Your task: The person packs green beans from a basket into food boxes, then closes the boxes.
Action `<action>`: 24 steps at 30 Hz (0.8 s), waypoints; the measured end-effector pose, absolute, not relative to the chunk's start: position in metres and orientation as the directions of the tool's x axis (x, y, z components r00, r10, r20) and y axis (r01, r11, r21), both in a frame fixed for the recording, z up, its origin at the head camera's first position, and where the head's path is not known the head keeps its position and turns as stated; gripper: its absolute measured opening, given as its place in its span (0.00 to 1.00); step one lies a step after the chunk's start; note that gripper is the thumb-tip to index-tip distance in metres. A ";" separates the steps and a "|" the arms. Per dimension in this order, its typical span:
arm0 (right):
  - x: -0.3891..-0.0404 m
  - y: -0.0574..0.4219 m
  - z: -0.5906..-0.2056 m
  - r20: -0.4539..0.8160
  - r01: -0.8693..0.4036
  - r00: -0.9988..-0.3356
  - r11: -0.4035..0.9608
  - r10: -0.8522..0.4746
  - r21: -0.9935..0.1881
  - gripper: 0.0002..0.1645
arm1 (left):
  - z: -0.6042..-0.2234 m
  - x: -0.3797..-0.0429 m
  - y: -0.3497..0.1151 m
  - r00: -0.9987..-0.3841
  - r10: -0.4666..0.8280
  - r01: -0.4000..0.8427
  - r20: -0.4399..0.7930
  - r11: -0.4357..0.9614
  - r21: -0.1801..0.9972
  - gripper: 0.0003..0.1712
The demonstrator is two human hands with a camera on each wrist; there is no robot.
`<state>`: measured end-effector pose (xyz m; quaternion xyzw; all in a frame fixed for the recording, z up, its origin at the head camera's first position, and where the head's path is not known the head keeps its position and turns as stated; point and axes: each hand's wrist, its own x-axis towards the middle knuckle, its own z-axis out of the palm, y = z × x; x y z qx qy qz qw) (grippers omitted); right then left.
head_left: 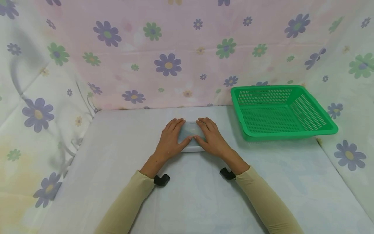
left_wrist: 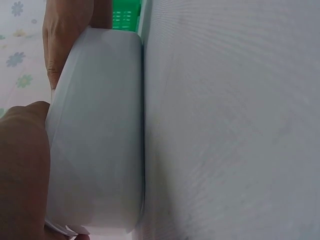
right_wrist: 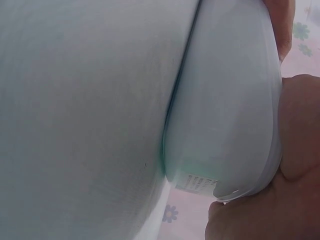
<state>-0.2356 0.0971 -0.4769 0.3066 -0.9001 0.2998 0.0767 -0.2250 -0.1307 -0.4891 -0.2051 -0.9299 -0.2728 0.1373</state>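
A white plastic box (head_left: 192,149) with a smooth, shiny lid (head_left: 191,130) sits on the white-covered table. My left hand (head_left: 170,139) grips its left side, and my right hand (head_left: 212,138) holds the right side the same way. Both thumbs come close together over the near part of the lid, while the other fingers reach to the far edge. In the left wrist view the box's pale wall (left_wrist: 100,130) stands against the tabletop. A printed label (right_wrist: 197,183) shows low on the box in the right wrist view, with fingers hooked at the rim beside it.
To the right of the box, a green plastic basket (head_left: 248,134) with slotted walls stands on the table (head_left: 122,143). Floral curtains (head_left: 190,42) hang behind and on both sides. A black strap-like piece (head_left: 162,180) juts from each wrist.
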 end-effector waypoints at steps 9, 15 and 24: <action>-0.239 0.097 -0.478 0.312 -0.593 -0.804 0.645 -0.506 -0.482 0.37 | -0.487 -0.225 -0.132 -0.879 0.310 0.454 0.361 0.776 0.439 0.42; -0.239 0.095 -0.478 0.316 -0.597 -0.802 0.647 -0.508 -0.475 0.36 | -0.486 -0.224 -0.134 -0.883 0.309 0.447 0.353 0.781 0.435 0.40; -0.232 0.099 -0.468 0.289 -0.564 -0.825 0.667 -0.486 -0.488 0.37 | -0.476 -0.217 -0.147 -0.866 0.308 0.471 0.394 0.767 0.436 0.40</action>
